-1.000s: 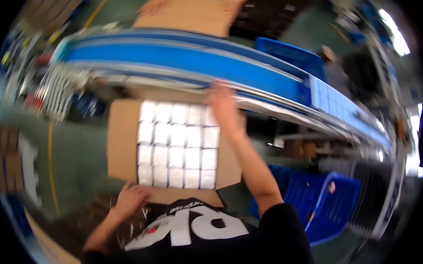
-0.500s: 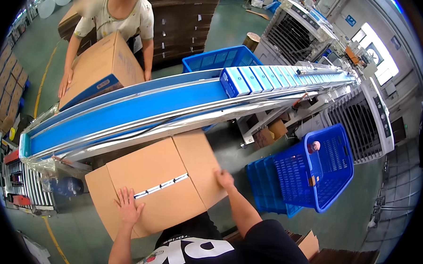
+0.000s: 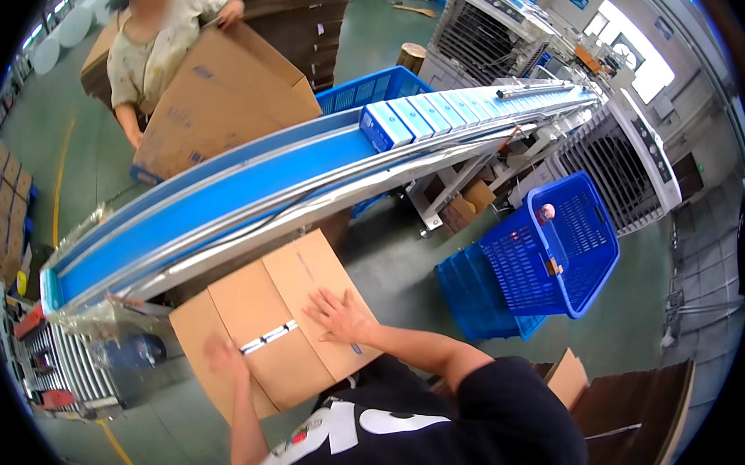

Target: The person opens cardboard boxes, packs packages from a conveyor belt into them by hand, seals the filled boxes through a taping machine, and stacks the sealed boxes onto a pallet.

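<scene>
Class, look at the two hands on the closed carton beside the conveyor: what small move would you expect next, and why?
Probably pressing the flaps flat. The right hand lies spread on the cardboard carton, the left hand rests near its short tape strip, and most of the seam looks untaped.

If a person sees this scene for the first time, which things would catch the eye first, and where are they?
Probably the long blue conveyor belt crossing the middle, with a row of white and blue boxes riding on its upper right part. Below it, the left hand and right hand lie flat on a closed cardboard carton. At right, a blue plastic basket leans on stacked blue crates.
</scene>
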### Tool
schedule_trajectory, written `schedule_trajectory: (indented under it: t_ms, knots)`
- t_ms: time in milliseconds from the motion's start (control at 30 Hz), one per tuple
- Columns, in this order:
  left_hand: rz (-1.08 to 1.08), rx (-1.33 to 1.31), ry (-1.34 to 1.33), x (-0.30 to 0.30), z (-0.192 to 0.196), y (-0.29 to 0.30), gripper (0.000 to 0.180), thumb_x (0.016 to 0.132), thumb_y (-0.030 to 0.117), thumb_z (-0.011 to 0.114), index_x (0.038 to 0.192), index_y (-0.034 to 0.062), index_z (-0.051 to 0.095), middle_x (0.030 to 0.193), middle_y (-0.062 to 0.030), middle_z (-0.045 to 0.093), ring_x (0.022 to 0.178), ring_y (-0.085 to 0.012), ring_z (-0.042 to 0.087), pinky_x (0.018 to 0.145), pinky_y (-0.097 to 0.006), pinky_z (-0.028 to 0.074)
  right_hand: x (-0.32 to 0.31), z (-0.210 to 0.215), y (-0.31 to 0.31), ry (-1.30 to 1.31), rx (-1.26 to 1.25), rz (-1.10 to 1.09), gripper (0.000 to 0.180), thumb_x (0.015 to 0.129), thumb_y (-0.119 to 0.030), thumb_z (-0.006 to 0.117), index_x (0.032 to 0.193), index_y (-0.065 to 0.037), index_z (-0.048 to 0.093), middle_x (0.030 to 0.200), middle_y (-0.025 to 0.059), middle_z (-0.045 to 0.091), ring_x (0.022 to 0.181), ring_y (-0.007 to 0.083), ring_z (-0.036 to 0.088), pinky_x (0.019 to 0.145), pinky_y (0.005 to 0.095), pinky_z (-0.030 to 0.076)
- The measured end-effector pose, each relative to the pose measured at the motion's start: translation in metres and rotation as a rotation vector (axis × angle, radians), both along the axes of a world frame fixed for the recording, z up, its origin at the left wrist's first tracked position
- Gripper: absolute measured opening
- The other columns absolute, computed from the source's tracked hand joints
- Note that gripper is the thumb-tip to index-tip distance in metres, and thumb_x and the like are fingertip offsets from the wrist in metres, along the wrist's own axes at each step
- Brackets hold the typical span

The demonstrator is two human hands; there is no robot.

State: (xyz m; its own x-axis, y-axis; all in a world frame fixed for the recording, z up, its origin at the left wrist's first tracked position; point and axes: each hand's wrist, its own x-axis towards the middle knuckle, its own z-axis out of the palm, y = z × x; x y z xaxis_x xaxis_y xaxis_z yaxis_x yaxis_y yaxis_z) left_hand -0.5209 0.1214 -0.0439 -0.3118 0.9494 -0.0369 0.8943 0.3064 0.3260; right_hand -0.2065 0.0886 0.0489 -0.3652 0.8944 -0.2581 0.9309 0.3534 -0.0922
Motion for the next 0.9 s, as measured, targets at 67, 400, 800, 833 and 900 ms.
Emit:
schedule_trajectory:
  t_ms: [67, 400, 800, 833, 900]
  knots:
    - [0.181, -0.078, -0.320, -0.064, -0.007, -0.013, 0.059, 0.087, 0.035, 0.052, 0.133, 0.0020, 0.034, 0.139, -0.0194, 0.031, 0.128, -0.0309, 0.031, 0.105, -0.043, 0.024, 0.003, -0.010, 0.051, 0.035, 0.093, -0.042, 0.086, 0.075, -0.062, 0.052, 0.140, -0.015, 0.022, 0.146, 0.0147, 0.015, 0.134, 0.0306, 0.017, 0.092, 0.0703, 0.022]
    - [0.030, -0.138, -0.502, -0.051, 0.176, -0.040, 0.025, 0.079, 0.019, 0.064, 0.085, -0.0048, 0.060, 0.087, -0.0163, 0.062, 0.077, -0.0221, 0.059, 0.067, -0.035, 0.045, 0.034, -0.003, 0.172, 0.225, -0.163, -0.243, 0.079, 0.070, -0.071, 0.050, 0.116, -0.006, 0.050, 0.120, 0.0113, 0.051, 0.120, 0.0266, 0.040, 0.096, 0.0678, 0.020]
    - [-0.480, 0.118, 0.126, 0.242, 0.167, 0.033, 0.018, 0.078, 0.017, 0.055, 0.092, 0.0131, 0.066, 0.095, -0.0048, 0.062, 0.089, -0.0249, 0.058, 0.077, -0.033, 0.047, 0.211, -0.062, -0.008, 0.338, -0.518, -0.701, 0.087, 0.071, -0.072, 0.047, 0.119, 0.000, 0.048, 0.121, 0.0128, 0.051, 0.117, 0.0298, 0.044, 0.094, 0.0425, 0.037]
    - [-0.565, 0.004, 0.062, 0.264, 0.158, 0.022, 0.027, 0.080, 0.020, 0.054, 0.105, 0.0151, 0.062, 0.110, -0.0039, 0.059, 0.105, -0.0220, 0.054, 0.090, -0.036, 0.043, 0.217, -0.067, -0.012, 0.386, -0.571, -0.750, 0.084, 0.073, -0.069, 0.049, 0.120, 0.000, 0.048, 0.121, 0.0154, 0.052, 0.116, 0.0312, 0.046, 0.095, 0.0401, 0.038]
    - [-0.849, -0.029, 0.094, 0.293, 0.132, -0.001, 0.036, 0.084, 0.028, 0.050, 0.118, 0.0156, 0.055, 0.127, -0.0048, 0.049, 0.121, -0.0216, 0.042, 0.102, -0.047, 0.030, 0.235, -0.078, -0.017, 0.381, -0.664, -0.690, 0.081, 0.074, -0.065, 0.052, 0.121, 0.000, 0.047, 0.120, 0.0179, 0.052, 0.114, 0.0326, 0.048, 0.095, 0.0376, 0.038]
